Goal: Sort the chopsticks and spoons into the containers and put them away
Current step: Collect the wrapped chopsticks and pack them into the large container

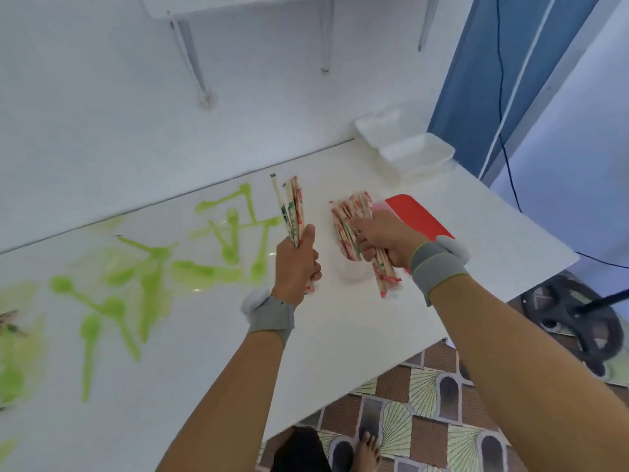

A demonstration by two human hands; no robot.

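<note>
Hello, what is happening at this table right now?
A person is sorting wrapped chopsticks at a white table. The left hand holds a small bundle of chopsticks upright. The right hand grips a larger bundle over a clear container, beside a red lid. Green plastic spoons lie scattered on the table to the left, not yet sorted. White foam boxes sit at the far corner.

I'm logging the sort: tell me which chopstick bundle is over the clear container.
The bundle in the right hand: those wrapped chopsticks lie over the clear container beside the red lid. The left hand holds its chopsticks upright, apart.
</note>
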